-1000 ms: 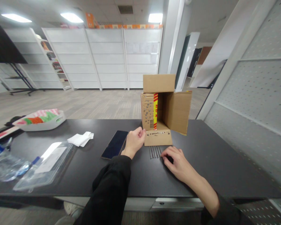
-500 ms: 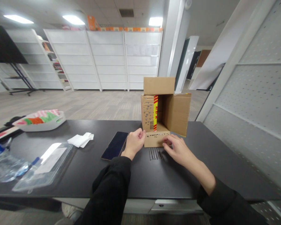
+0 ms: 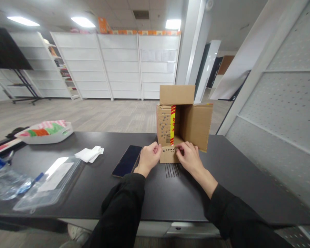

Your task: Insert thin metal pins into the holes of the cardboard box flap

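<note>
An open cardboard box (image 3: 197,120) lies on the dark table, its mouth facing me. Several small round metal heads dot its left flap (image 3: 165,120), beside red-and-yellow tape. The lower flap (image 3: 167,158) hangs towards me with a row of dark dots, holes or heads, I cannot tell which. At that flap's left edge my left hand (image 3: 150,156) is closed, thumb and finger pinching the cardboard. My right hand (image 3: 189,155) is pinched over the flap's right part; anything between its fingertips is hidden. Several thin metal nails (image 3: 172,170) lie side by side just in front of the flap.
Left of my left hand lies a phone (image 3: 127,161). Farther left are folded white tissues (image 3: 89,154), a clear plastic case (image 3: 51,184), a water bottle (image 3: 9,179) and a white basket (image 3: 46,137) with colourful cloth. A perforated panel (image 3: 286,103) stands on the right.
My right hand has moved left and slightly up, from the lower flap's right end onto its dotted row, and its fingers have drawn together. My left hand stays at the flap's left edge.
</note>
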The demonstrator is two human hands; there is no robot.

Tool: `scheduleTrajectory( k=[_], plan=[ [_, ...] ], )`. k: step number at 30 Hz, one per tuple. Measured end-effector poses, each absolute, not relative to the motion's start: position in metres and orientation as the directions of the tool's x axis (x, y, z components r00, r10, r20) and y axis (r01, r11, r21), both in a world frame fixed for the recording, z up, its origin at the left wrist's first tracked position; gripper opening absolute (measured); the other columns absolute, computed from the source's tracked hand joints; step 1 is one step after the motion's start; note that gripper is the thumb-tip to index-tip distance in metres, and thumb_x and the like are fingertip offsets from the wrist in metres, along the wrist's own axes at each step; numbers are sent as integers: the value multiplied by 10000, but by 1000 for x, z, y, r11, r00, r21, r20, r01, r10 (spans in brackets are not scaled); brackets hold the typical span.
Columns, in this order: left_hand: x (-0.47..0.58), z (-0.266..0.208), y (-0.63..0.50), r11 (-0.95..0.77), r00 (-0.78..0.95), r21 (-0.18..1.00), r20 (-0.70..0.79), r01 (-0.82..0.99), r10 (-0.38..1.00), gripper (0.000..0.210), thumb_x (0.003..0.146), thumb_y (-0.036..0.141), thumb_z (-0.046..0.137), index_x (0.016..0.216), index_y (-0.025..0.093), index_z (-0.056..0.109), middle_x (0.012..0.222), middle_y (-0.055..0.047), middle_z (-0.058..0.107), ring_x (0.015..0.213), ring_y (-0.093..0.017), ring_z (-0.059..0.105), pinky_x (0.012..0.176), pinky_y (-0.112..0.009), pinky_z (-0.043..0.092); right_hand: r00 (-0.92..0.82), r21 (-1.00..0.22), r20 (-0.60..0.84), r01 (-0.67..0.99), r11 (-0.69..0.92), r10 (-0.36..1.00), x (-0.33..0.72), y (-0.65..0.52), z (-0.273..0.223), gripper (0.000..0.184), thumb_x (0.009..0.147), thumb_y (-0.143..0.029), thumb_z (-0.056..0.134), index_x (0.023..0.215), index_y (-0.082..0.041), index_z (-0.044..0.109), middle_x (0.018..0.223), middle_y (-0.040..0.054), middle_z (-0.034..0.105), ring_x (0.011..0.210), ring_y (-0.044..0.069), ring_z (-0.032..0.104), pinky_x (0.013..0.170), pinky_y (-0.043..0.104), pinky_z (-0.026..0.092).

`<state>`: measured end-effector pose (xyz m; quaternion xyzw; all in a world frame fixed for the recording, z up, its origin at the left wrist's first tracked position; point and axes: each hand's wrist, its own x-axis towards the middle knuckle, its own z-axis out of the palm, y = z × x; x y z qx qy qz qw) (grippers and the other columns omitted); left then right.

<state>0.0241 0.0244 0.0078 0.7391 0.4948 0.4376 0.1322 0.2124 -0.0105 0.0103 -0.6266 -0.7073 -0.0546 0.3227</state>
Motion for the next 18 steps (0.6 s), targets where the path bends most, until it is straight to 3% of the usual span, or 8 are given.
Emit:
scheduleTrajectory(
  k=[18],
  plan=[
    [24,9,24,-465,112,632,515,620,850,390,859,370,452,568,198,257,504,59,280,494,-85,258,528,-231,223,-14,-332,539,915,228,842,211,-7,4,134,869,-223,457,834,-203,586,873,57,627,866,219,547,771,356,322]
  ],
)
